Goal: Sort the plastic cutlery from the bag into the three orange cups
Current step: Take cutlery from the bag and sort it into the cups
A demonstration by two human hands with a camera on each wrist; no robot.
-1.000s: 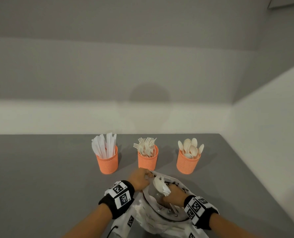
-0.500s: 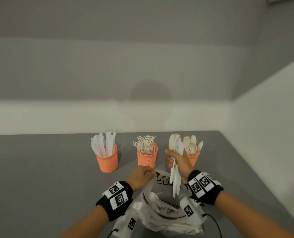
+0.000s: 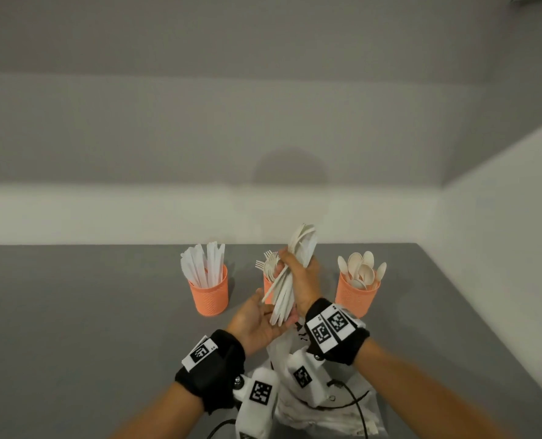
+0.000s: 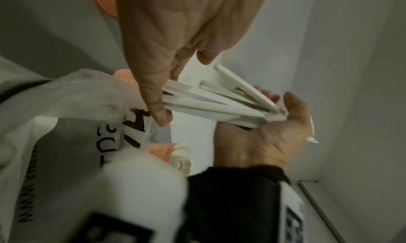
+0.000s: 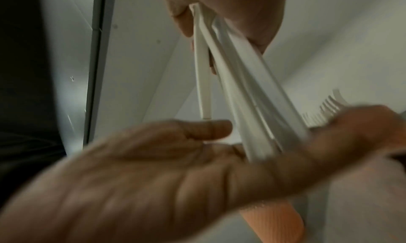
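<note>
Three orange cups stand in a row: knives in the left cup (image 3: 209, 297), forks in the middle cup (image 3: 267, 285), which is mostly hidden by my hands, and spoons in the right cup (image 3: 356, 297). My right hand (image 3: 295, 274) grips a bundle of white cutlery (image 3: 282, 299) upright in front of the fork cup. My left hand (image 3: 260, 318) lies palm up under the bundle's handle ends, its fingers fairly straight. In the right wrist view those ends of the bundle (image 5: 241, 90) rest on the left palm (image 5: 153, 168). The white bag (image 3: 314, 407) lies crumpled below my wrists.
The grey table (image 3: 73, 327) meets a white wall behind the cups and another wall along its right edge. Black cables (image 3: 355, 403) trail over the bag near the front edge.
My right hand has lifted the cutlery bundle out of the bag and carried it left, from the spoon cup to the fork cup. My left hand has let go of the bag and turned palm up under it.
</note>
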